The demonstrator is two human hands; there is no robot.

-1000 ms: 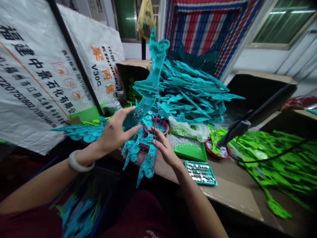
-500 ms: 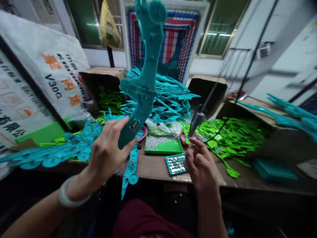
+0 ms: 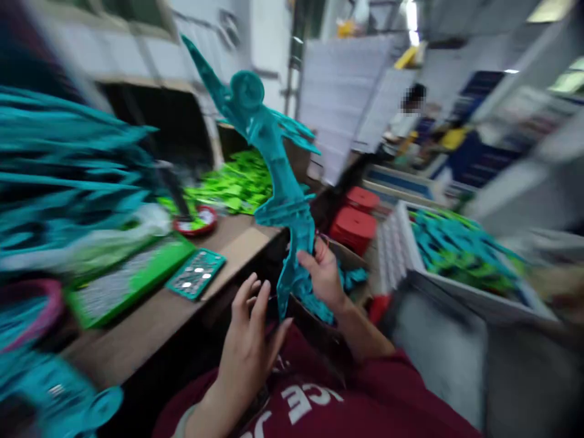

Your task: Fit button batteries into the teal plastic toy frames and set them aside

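Observation:
My right hand [image 3: 325, 274] is closed around the lower end of a long teal plastic toy piece [image 3: 272, 161], which stands nearly upright and reaches toward the upper left. Just below it, my left hand [image 3: 250, 340] hovers with fingers stretched out and holds nothing; its fingertips are close to the piece's bottom tip. Under the right hand sits a cardboard box [image 3: 349, 258] holding more teal pieces [image 3: 351, 278]. The picture is smeared by head motion.
A brown worktable [image 3: 150, 316] at left carries a green tray [image 3: 132, 280], a small teal tray of metal discs [image 3: 196, 274], a red bowl [image 3: 201, 219] and a heap of teal pieces [image 3: 59, 176]. Green pieces [image 3: 232, 185] lie behind. A white bin [image 3: 456, 267] of teal and green parts stands right. Red boxes [image 3: 358, 219] sit beyond. A person is far back.
The view has swung right. The teal piece has passed from my left hand into my right hand. My left hand has let go and opened below it.

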